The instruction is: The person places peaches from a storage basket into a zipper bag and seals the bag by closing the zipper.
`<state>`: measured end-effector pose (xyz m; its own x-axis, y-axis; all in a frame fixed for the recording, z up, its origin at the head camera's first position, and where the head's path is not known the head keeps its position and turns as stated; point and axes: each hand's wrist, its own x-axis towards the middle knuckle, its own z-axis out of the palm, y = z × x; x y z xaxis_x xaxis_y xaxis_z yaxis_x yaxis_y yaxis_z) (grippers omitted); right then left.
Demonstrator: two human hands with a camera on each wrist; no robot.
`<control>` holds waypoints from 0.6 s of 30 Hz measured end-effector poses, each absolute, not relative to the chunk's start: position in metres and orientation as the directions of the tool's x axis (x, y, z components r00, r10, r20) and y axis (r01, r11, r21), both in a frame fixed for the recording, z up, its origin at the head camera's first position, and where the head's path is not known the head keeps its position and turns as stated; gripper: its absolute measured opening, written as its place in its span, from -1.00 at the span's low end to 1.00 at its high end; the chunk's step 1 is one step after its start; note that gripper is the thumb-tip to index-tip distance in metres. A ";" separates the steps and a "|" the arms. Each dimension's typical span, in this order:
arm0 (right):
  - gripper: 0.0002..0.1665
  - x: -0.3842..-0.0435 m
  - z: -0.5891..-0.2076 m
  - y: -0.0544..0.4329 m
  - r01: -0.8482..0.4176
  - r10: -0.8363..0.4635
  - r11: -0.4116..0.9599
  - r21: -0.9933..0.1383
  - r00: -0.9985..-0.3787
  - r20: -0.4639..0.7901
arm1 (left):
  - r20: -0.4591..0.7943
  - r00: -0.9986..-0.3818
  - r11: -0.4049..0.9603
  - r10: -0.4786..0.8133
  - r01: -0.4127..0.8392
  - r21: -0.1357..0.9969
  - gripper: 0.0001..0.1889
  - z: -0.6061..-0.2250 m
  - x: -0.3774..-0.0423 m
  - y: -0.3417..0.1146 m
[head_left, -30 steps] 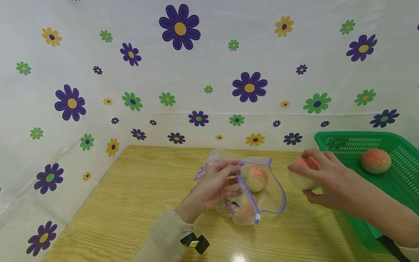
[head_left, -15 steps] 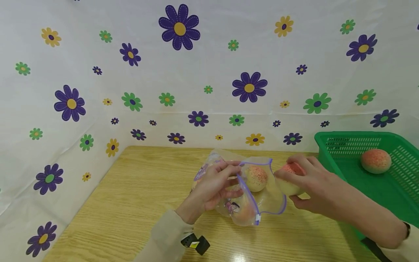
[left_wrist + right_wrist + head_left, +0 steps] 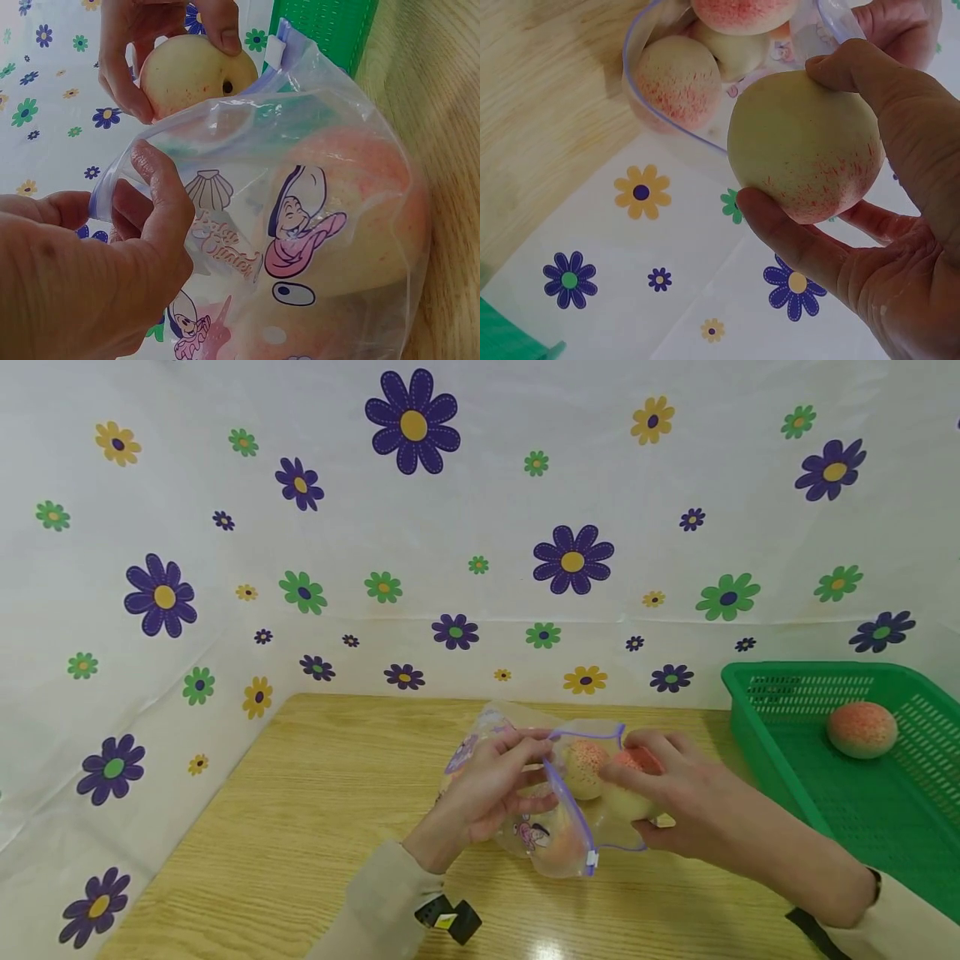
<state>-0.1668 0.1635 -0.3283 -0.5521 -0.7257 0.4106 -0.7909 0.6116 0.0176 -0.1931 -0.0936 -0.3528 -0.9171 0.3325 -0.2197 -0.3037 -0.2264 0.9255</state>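
A clear zip bag (image 3: 300,247) with a purple rim and cartoon prints lies on the table, its mouth spread toward the right. My left hand (image 3: 487,785) pinches the bag's rim between thumb and fingers. Several peaches are inside, one peach (image 3: 679,82) near the opening in the right wrist view. My right hand (image 3: 690,793) grips another peach (image 3: 802,146), pale with red speckles, between thumb and fingertips. In the head view that peach overlaps the bag's mouth. A white slider (image 3: 274,52) sits at one end of the rim.
To the right stands a green basket (image 3: 780,752) with perforated walls, holding one reddish peach (image 3: 862,730). The wooden table (image 3: 315,802) meets a white flower-print cloth (image 3: 465,502) behind and at the left.
My right hand has carried its peach leftward, from beside the green basket to the bag's mouth. My left hand has stayed at the bag's rim.
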 end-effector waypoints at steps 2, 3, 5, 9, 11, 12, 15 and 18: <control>-0.15 -0.167 -0.330 0.160 -0.782 -0.722 0.623 0.019 -0.565 0.398 | -0.221 -0.916 -0.229 0.334 -0.307 0.924 -0.62 -0.353 -0.193 -0.093; -0.16 -0.167 -0.330 0.158 -0.775 -0.719 0.631 0.020 -0.575 0.391 | -0.223 -0.916 -0.230 0.333 -0.308 0.923 -0.62 -0.353 -0.193 -0.093; -0.17 -0.167 -0.331 0.155 -0.761 -0.709 0.649 0.010 -0.600 0.370 | -0.225 -0.917 -0.232 0.331 -0.310 0.922 -0.62 -0.353 -0.193 -0.093; -0.18 -0.169 -0.334 0.148 -0.752 -0.706 0.659 -0.004 -0.620 0.343 | -0.218 -0.919 -0.232 0.329 -0.303 0.924 -0.63 -0.353 -0.194 -0.092; -0.19 -0.170 -0.336 0.146 -0.755 -0.706 0.656 -0.013 -0.620 0.341 | -0.216 -0.919 -0.231 0.329 -0.300 0.925 -0.63 -0.354 -0.194 -0.092; -0.20 -0.170 -0.337 0.145 -0.756 -0.707 0.655 -0.015 -0.620 0.340 | -0.215 -0.920 -0.230 0.328 -0.299 0.926 -0.63 -0.354 -0.194 -0.092; -0.23 -0.172 -0.340 0.143 -0.757 -0.708 0.653 -0.022 -0.621 0.335 | -0.215 -0.920 -0.229 0.327 -0.298 0.927 -0.63 -0.354 -0.194 -0.092; -0.25 -0.174 -0.343 0.141 -0.760 -0.714 0.650 -0.020 -0.619 0.327 | -0.211 -0.921 -0.226 0.328 -0.293 0.929 -0.63 -0.354 -0.194 -0.092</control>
<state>-0.1741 0.1406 -0.3428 -0.6190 -0.7140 0.3271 -0.7600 0.6496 -0.0204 -0.1938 -0.0921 -0.3541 -0.9210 0.3278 -0.2105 -0.2929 -0.2263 0.9290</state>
